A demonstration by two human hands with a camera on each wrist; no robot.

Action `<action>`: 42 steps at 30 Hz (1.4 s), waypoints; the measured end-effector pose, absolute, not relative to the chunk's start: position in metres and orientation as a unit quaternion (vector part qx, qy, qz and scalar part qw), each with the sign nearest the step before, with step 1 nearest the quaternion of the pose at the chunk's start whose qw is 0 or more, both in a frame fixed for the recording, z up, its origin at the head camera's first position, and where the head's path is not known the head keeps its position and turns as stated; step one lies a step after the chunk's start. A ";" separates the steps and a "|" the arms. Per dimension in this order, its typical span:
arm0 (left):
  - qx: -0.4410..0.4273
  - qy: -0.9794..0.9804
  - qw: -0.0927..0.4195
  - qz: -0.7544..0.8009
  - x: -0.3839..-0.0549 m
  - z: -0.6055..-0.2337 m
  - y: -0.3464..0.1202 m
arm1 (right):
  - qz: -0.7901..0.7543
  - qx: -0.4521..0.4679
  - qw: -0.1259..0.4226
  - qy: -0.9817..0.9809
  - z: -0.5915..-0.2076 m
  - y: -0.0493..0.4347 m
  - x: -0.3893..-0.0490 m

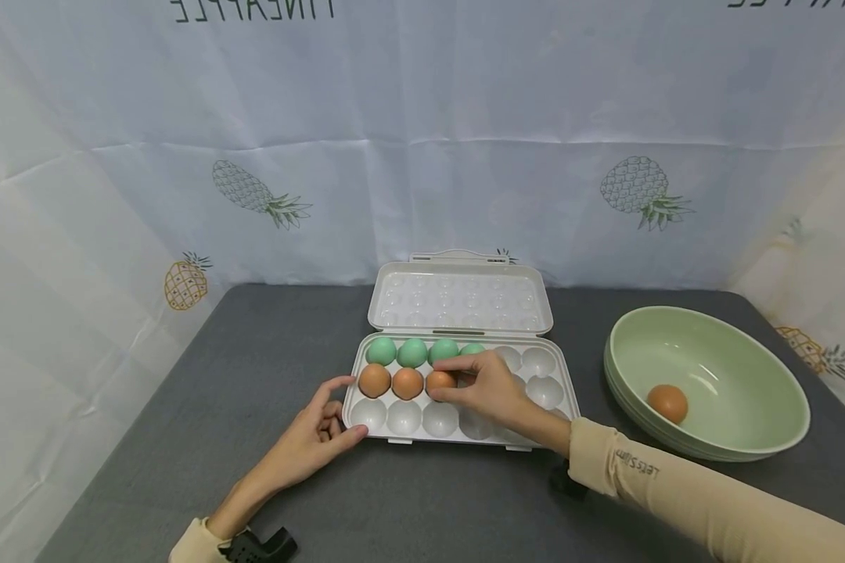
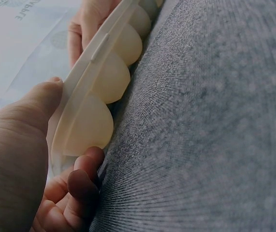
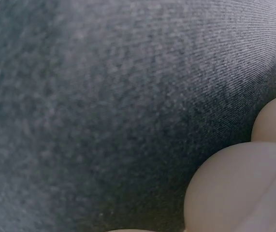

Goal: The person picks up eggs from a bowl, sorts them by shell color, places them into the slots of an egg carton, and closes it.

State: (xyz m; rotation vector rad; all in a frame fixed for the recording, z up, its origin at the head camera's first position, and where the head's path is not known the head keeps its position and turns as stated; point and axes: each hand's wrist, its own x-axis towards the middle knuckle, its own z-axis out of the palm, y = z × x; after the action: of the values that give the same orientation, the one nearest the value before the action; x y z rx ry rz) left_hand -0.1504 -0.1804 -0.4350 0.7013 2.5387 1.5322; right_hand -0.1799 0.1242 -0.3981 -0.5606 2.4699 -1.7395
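An egg carton (image 1: 569, 399) of pale plastic lies on the table with its lid (image 1: 458, 297) tilted back. Several green eggs (image 1: 412, 353) fill part of its back row. Two brown eggs (image 1: 375, 381) sit at the left of the middle row. Beside them my right hand (image 1: 493, 387) pinches a third brown egg (image 1: 440, 381) between thumb and fingers, at a middle-row cup. My left hand (image 1: 306, 442) holds the carton's left front corner; in the left wrist view its thumb (image 2: 46, 99) presses the rim, fingers curled near the cups. The right wrist view shows only cups (image 3: 239, 188) and cloth.
Stacked green bowls (image 1: 739, 367) stand on the right of the dark grey table (image 1: 253, 367), with one brown egg (image 1: 667, 403) in the top one. A white pineapple-print curtain (image 1: 465, 195) hangs behind and at both sides.
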 end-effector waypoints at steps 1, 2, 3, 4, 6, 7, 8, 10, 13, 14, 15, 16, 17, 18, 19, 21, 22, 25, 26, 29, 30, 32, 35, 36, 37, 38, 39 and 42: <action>0.230 0.832 0.047 0.502 -0.150 -0.435 -0.180 | -0.565 -0.182 0.031 0.804 -0.398 0.123 -0.180; 0.229 0.832 0.047 0.503 -0.150 -0.435 -0.180 | -0.564 -0.180 0.029 0.805 -0.398 0.123 -0.180; 0.229 0.832 0.047 0.503 -0.150 -0.435 -0.180 | -0.565 -0.181 0.026 0.805 -0.398 0.122 -0.179; 0.229 0.832 0.048 0.504 -0.150 -0.435 -0.180 | -0.565 -0.181 0.024 0.804 -0.398 0.122 -0.179; 0.229 0.831 0.049 0.504 -0.150 -0.435 -0.180 | -0.567 -0.181 0.018 0.803 -0.399 0.121 -0.179; 0.229 0.831 0.050 0.505 -0.150 -0.435 -0.180 | -0.568 -0.182 0.016 0.803 -0.399 0.121 -0.178; 0.228 0.831 0.050 0.505 -0.150 -0.435 -0.180 | -0.568 -0.183 0.014 0.802 -0.399 0.121 -0.178; 0.229 0.831 0.050 0.505 -0.150 -0.435 -0.180 | -0.571 -0.184 0.012 0.800 -0.400 0.121 -0.177; 0.229 0.832 0.049 0.503 -0.150 -0.435 -0.181 | -0.575 -0.186 0.011 0.797 -0.400 0.121 -0.176; 0.230 0.832 0.048 0.503 -0.150 -0.435 -0.180 | -0.577 -0.186 0.013 0.795 -0.400 0.121 -0.176; 0.230 0.832 0.048 0.503 -0.150 -0.435 -0.181 | -0.579 -0.185 0.014 0.794 -0.400 0.122 -0.176; 0.231 0.832 0.047 0.502 -0.150 -0.435 -0.180 | -0.582 -0.184 0.015 0.792 -0.400 0.122 -0.175; 0.232 0.832 0.047 0.502 -0.150 -0.435 -0.180 | -0.585 -0.184 0.015 0.790 -0.399 0.122 -0.176; 0.232 0.832 0.046 0.502 -0.150 -0.435 -0.180 | -0.588 -0.184 0.016 0.787 -0.398 0.123 -0.176; 0.231 0.832 0.047 0.502 -0.150 -0.435 -0.180 | -0.594 -0.184 0.018 0.783 -0.397 0.124 -0.177; 0.231 0.833 0.046 0.501 -0.150 -0.435 -0.180 | -0.602 -0.181 0.017 0.778 -0.394 0.127 -0.178; 0.231 0.833 0.046 0.501 -0.150 -0.435 -0.181 | -0.607 -0.177 0.017 0.774 -0.391 0.129 -0.179; 0.232 0.833 0.046 0.501 -0.150 -0.435 -0.181 | -0.618 -0.165 0.012 0.769 -0.385 0.134 -0.182; 0.232 0.833 0.046 0.500 -0.150 -0.435 -0.181 | -0.620 -0.160 0.010 0.768 -0.382 0.136 -0.183; 0.233 0.833 0.046 0.499 -0.150 -0.436 -0.181 | -0.625 -0.153 0.006 0.766 -0.375 0.143 -0.185; 0.234 0.833 0.045 0.499 -0.151 -0.436 -0.181 | -0.626 -0.152 0.004 0.765 -0.372 0.147 -0.185; 0.235 0.833 0.045 0.498 -0.151 -0.436 -0.180 | -0.626 -0.150 0.002 0.765 -0.366 0.155 -0.185; 0.238 0.832 0.042 0.499 -0.151 -0.435 -0.180 | -0.618 -0.151 -0.012 0.771 -0.356 0.170 -0.186; 0.239 0.832 0.042 0.499 -0.151 -0.435 -0.180 | -0.616 -0.152 -0.020 0.773 -0.354 0.175 -0.186; 0.240 0.831 0.040 0.500 -0.151 -0.435 -0.180 | -0.614 -0.153 -0.028 0.774 -0.351 0.181 -0.186; 0.241 0.831 0.039 0.499 -0.151 -0.435 -0.180 | -0.611 -0.155 -0.038 0.775 -0.348 0.188 -0.186; 0.241 0.831 0.038 0.499 -0.151 -0.435 -0.180 | -0.615 -0.156 -0.045 0.772 -0.346 0.194 -0.186; 0.243 0.831 0.038 0.500 -0.150 -0.436 -0.181 | -0.635 -0.159 -0.065 0.753 -0.341 0.216 -0.184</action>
State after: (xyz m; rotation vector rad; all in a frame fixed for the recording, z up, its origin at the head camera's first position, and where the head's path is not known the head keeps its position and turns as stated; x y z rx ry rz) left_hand -0.1505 -0.1809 -0.4355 0.7465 2.5486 1.5328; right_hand -0.1841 0.2156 -0.3406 -0.5221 2.4696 -2.0804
